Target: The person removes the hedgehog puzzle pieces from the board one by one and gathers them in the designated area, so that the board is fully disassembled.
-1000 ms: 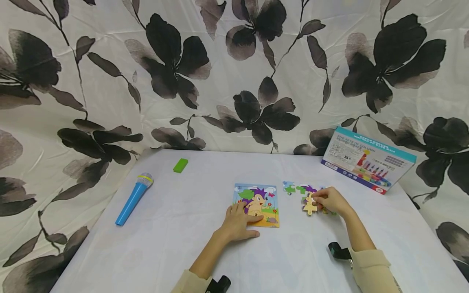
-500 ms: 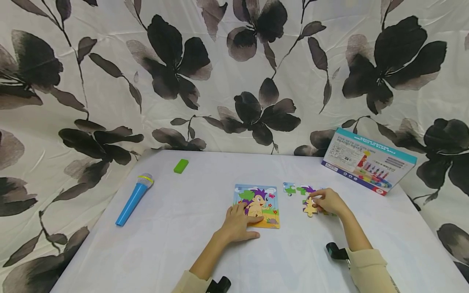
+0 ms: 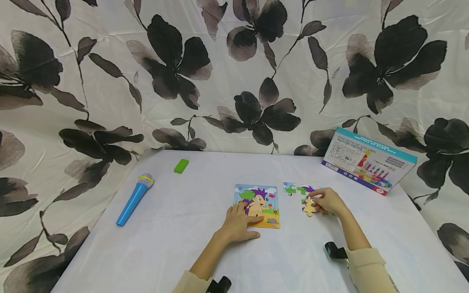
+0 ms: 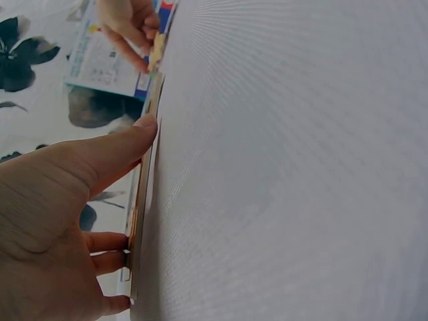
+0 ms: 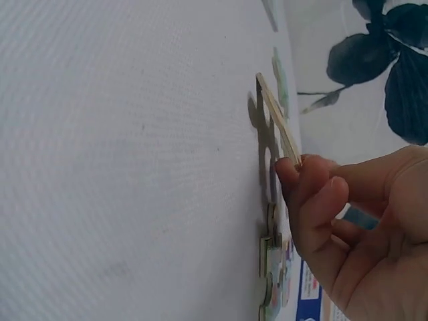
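Observation:
My left hand (image 3: 237,223) rests with spread fingers on the lower left of a square jigsaw board (image 3: 272,203), which shows a purple-haired cartoon hedgehog. In the left wrist view, its thumb and fingertips (image 4: 148,122) touch the board seen edge-on. To the right of the board, my right hand (image 3: 329,201) pinches a tan puzzle piece (image 3: 309,206). The right wrist view shows this piece (image 5: 279,120) tilted, one end lifted off the cloth above its shadow. Other loose puzzle pieces (image 3: 289,188) lie beside and partly under the right hand, some hidden by it.
A blue toy microphone (image 3: 134,199) lies at the left, with a green block (image 3: 181,166) behind it. A printed box (image 3: 368,162) leans at the back right. White cloth (image 3: 183,211) covers the table, and a floral curtain (image 3: 220,81) hangs behind.
My right wrist has shifted slightly left, while the tan puzzle piece stays pinched near the same spot. The left hand keeps its place on the board.

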Action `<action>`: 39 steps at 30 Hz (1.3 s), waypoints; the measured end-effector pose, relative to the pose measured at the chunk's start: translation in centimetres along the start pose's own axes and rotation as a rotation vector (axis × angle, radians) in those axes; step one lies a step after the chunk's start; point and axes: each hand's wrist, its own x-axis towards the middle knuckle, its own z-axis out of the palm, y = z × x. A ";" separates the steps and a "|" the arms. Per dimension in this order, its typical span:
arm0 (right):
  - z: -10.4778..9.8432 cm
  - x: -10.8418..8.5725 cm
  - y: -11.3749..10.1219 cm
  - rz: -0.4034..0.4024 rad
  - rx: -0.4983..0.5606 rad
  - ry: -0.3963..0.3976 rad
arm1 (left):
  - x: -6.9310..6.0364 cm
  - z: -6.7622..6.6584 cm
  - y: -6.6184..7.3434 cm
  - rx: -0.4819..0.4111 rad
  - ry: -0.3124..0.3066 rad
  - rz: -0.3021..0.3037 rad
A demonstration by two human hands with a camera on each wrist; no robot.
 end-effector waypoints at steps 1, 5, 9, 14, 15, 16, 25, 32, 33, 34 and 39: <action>0.0 0.0 0.0 0.009 0.013 0.000 | -0.1 -0.1 0.0 -0.005 0.004 0.007; 0.1 -0.1 -0.1 0.025 0.032 -0.003 | -0.3 -0.2 0.1 -0.012 0.022 0.029; 0.1 -0.2 -0.2 0.022 0.007 0.005 | -0.1 -0.2 0.2 -0.008 -0.004 0.000; 0.2 -0.2 -0.3 -0.001 -0.028 0.024 | 0.1 0.0 0.1 0.011 -0.013 -0.016; 0.2 -0.2 -0.3 -0.002 -0.030 0.027 | 0.1 0.0 0.1 0.010 -0.012 -0.015; 0.2 -0.2 -0.3 -0.001 -0.031 0.029 | 0.1 0.0 0.1 0.011 -0.010 -0.013; 0.2 -0.4 -0.5 0.030 -0.056 0.042 | 0.0 0.0 0.1 0.017 -0.004 -0.005; 0.2 -0.4 -0.6 0.040 -0.078 0.050 | 0.1 0.1 0.1 0.020 -0.008 -0.011; 0.2 -0.4 -0.6 0.039 -0.080 0.051 | 0.1 0.1 0.1 0.021 -0.008 -0.011; 0.2 -0.4 -0.6 0.040 -0.083 0.053 | 0.1 0.1 0.1 0.022 -0.011 -0.013; 0.3 -0.4 -0.4 0.033 -0.086 0.062 | 0.2 0.2 0.1 0.034 -0.015 -0.014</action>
